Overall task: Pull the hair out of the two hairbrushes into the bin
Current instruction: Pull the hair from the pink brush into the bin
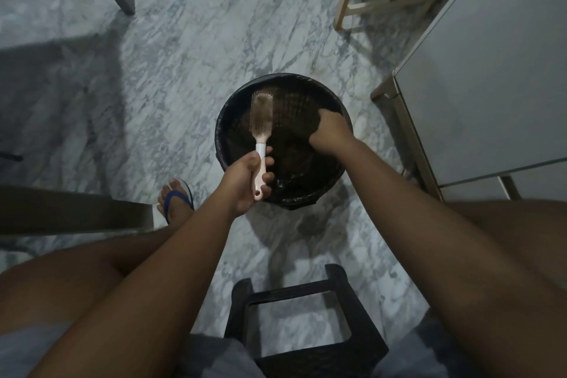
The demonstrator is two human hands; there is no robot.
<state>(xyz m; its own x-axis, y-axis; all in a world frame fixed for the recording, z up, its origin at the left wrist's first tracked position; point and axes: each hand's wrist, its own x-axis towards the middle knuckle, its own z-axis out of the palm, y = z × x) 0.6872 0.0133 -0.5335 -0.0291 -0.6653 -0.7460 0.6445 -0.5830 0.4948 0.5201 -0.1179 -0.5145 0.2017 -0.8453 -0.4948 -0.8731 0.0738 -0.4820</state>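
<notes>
Over bin [218, 138]: hairbrush [261, 115] at left, right hand [329, 135] at right.

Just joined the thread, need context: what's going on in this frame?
A seated person holds a pink hairbrush by its handle in the left hand, with the brush head over the black bin. The bristles carry a mat of hair. The right hand reaches down into the bin. Its fingers are lost in the dark, so I cannot tell whether it holds hair. Only one brush is in view.
</notes>
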